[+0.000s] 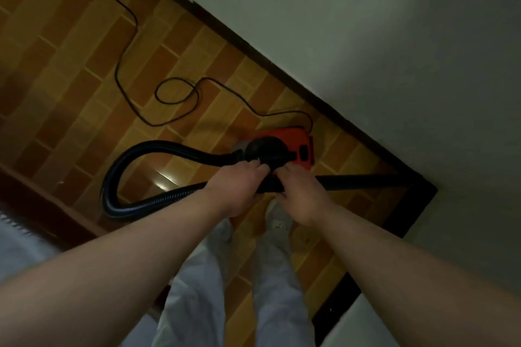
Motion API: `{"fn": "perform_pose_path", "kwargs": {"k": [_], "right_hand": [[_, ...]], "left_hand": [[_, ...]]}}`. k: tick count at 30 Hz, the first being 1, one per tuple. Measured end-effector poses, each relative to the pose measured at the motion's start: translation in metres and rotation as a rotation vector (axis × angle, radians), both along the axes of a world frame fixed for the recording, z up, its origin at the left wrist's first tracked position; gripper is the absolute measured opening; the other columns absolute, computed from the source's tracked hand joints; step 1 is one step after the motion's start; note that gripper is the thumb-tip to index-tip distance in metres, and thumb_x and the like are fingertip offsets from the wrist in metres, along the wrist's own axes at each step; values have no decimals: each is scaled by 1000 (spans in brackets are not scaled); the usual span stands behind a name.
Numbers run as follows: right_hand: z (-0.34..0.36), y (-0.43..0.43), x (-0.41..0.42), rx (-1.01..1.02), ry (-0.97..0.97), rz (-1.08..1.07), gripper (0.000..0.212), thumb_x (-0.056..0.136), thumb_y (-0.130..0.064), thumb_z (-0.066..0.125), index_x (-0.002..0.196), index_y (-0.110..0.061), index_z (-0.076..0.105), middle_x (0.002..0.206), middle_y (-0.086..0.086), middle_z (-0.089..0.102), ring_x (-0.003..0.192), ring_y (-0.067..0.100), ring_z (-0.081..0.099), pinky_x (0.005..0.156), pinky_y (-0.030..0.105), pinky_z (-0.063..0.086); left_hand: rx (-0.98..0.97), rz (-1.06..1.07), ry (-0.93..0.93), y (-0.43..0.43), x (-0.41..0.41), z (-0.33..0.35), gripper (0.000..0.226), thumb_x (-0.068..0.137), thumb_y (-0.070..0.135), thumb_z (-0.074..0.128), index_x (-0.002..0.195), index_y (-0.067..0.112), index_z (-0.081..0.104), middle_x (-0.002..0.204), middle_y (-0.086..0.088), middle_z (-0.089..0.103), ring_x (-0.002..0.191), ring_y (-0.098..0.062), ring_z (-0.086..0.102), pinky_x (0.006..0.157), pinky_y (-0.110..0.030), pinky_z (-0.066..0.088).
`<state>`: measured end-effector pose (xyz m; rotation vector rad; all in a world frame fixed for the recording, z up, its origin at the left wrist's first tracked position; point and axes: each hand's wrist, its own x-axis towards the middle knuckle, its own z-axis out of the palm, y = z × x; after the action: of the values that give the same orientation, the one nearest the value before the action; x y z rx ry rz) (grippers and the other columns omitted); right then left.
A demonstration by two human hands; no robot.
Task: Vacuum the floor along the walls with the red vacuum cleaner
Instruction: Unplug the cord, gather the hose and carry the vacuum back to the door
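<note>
The red vacuum cleaner sits on the tiled floor close to the dark skirting of the white wall. Its black ribbed hose loops out to the left and comes back to the wand handle. My left hand grips the handle end where the hose joins. My right hand grips the black wand just beside it. The wand runs right toward the room corner, and its tip is lost in the dark skirting there.
A black power cord snakes and loops over the brown tiled floor behind the vacuum. White walls with dark skirting meet in a corner at the right. My legs in light trousers stand below. A pale fabric edge lies at lower left.
</note>
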<state>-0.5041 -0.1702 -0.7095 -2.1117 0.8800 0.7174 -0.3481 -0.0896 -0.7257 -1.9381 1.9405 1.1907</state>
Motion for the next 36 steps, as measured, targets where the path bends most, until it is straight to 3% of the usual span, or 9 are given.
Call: {"fn": "perform_pose_path", "kwargs": {"k": [4,7,11,15,18,22,28,33,36], "right_hand": [[-51,1,-33,52,68,-73,34,87,-23,67,117,-16,53,116,6,49,108,25,50,91,43,47],[-87,-6,-43,34,82,-82,72,83,-24,74,143,-13,37,145,11,33,126,31,43,101,45,46],[-117,-19,-40,-11,114,6,103,85,-12,71,161,-14,1,167,8,-4,148,37,18,114,44,38],[-146,-19,-33,-129,164,172,109,84,-22,74,161,-13,-3,168,10,-1,146,37,20,113,44,35],[-165,-16,-30,-189,174,179,102,87,-29,72,161,-13,3,167,11,10,143,37,24,111,45,33],[-180,-9,-29,-280,85,88,85,95,-37,64,159,-13,15,155,8,32,135,34,34,105,44,37],[-189,-5,-25,-248,50,23,82,95,-51,60,159,-17,21,151,5,37,135,34,31,110,44,35],[-193,-23,-30,-113,20,42,50,107,-37,42,154,-20,37,145,5,46,129,30,34,100,36,38],[-194,-21,-22,-168,-11,17,31,110,-27,38,126,-11,59,124,8,56,119,29,43,93,31,32]], "left_hand": [[-6,-6,-44,6,-37,-53,26,90,29,66,110,24,49,106,0,55,95,-23,61,72,-40,52],[-18,62,-79,12,-56,-85,25,92,27,66,115,23,55,119,-2,47,105,-24,54,75,-37,52],[-99,178,-183,21,-63,-116,34,90,37,67,122,28,60,154,-7,28,140,-30,30,104,-47,44],[-40,227,-181,18,-65,-137,41,87,37,69,125,28,58,169,-10,2,156,-28,0,123,-55,15],[26,211,-169,13,-60,-152,41,88,36,69,126,25,57,170,-6,-6,156,-25,-7,124,-54,15],[43,210,-115,11,-48,-167,40,89,30,72,125,16,59,170,-5,-2,157,-25,-1,119,-45,33],[4,157,-102,12,-29,-170,40,92,31,68,127,14,59,169,-4,5,155,-22,8,110,-37,39],[-52,69,-37,22,-12,-177,42,87,33,72,123,15,62,168,-5,10,153,-25,15,109,-45,44],[-117,-23,-32,26,-7,-179,40,83,32,75,119,16,65,169,-8,9,153,-28,17,108,-46,45]]}}
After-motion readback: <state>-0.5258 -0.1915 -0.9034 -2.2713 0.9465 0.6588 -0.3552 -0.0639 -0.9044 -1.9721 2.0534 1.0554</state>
